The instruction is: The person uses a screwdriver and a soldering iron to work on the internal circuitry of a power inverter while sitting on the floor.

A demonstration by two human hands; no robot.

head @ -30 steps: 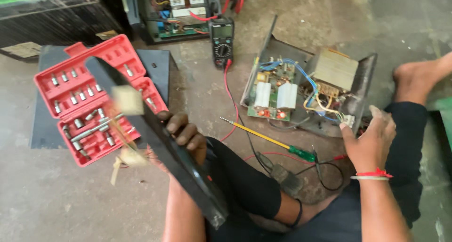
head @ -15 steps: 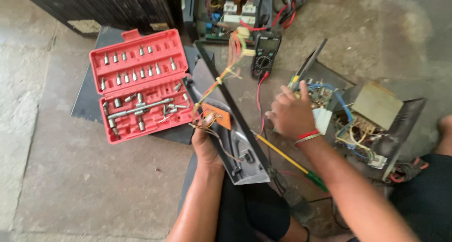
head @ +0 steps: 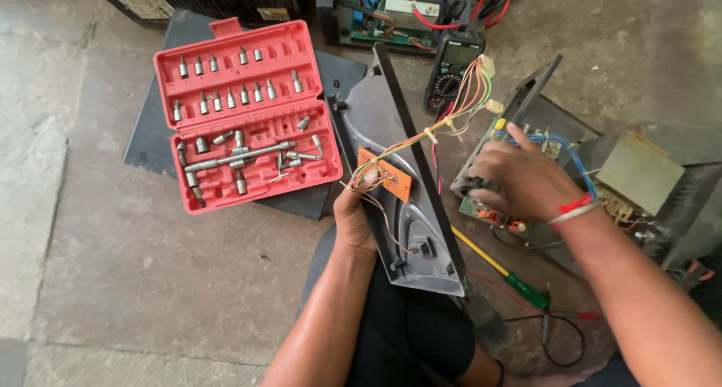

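The left hand (head: 355, 223) has its fingers clamped on the near edge of a grey plastic front panel (head: 398, 184), holding it tilted up above the lap. It looks light and stiff, but the small orange circuit board (head: 385, 175) and its thin coloured wires (head: 451, 101) look easy to break, so the bare rim seems the best place to grip. At 3 o'clock, the right hand (head: 520, 182) rests on the open metal chassis (head: 602, 176), fingers curled around something dark. At 10 o'clock, a red socket set case (head: 244, 120) lies open. Farther off sits a multimeter (head: 453, 65). The concrete floor (head: 98, 244) is grey and dusty.
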